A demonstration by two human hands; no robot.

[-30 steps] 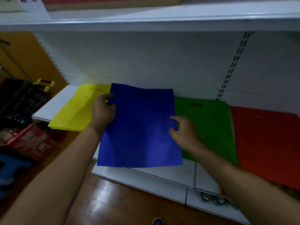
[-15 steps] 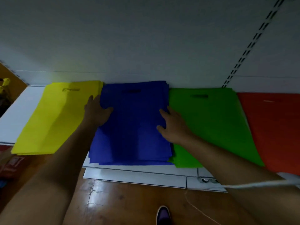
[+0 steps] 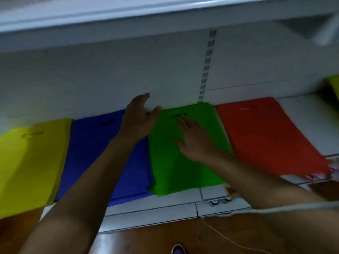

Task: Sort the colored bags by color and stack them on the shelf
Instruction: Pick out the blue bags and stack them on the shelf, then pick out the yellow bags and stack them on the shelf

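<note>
Four flat stacks of bags lie side by side on the low white shelf (image 3: 165,202): yellow bags (image 3: 29,162) at the left, then blue bags (image 3: 95,149), green bags (image 3: 174,171) and red bags (image 3: 266,136). My left hand (image 3: 139,118) hovers with spread fingers over the far edge between the blue and green stacks and holds nothing. My right hand (image 3: 192,138) lies flat with straight fingers on top of the green stack, below its handle slot.
An upper white shelf (image 3: 146,17) overhangs the bags. A yellow-green thing (image 3: 332,88) sits at the far right on the shelf. Wooden floor (image 3: 165,239) lies below, with my shoe tip (image 3: 178,249) and a thin cord (image 3: 238,211) across my right forearm.
Both hands let go of the blue bag, which now lies on the blue stack, and moved right: the left to the blue-green border, the right onto the green stack. The view shifted right.
</note>
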